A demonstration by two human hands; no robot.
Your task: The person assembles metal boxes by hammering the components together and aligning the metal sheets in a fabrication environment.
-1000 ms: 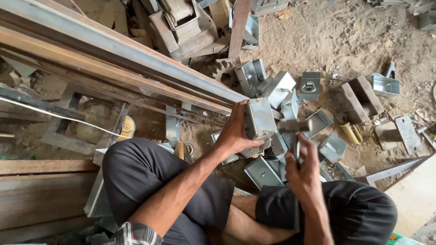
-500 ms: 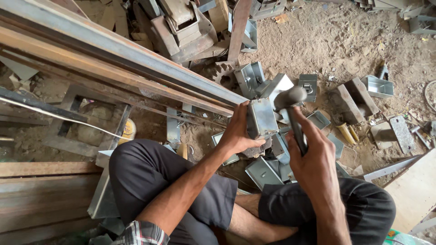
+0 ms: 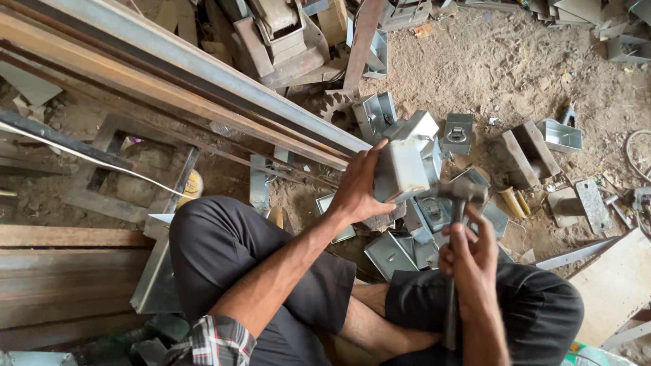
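my left hand point(image 3: 358, 190) clamps a folded sheet-metal box point(image 3: 401, 169); my right hand point(image 3: 469, 254) fists a hammer point(image 3: 458, 203).
hammer head just right of the box, more metal boxes point(image 3: 413, 244) piled below both.

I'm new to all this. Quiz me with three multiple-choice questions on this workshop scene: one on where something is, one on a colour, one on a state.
1. Where is the hammer?
A. in the right hand
B. on the sand
C. on the long beam

2. What colour are the person's shorts?
A. white
B. black
C. yellow

3. How is the metal box in the left hand?
A. lying loose on the ground
B. held in a grip
C. hanging from a wire

Answers: 1 A, fingers wrap its handle. 2 B, dark cloth covers both thighs. 3 B, fingers clasp its side.
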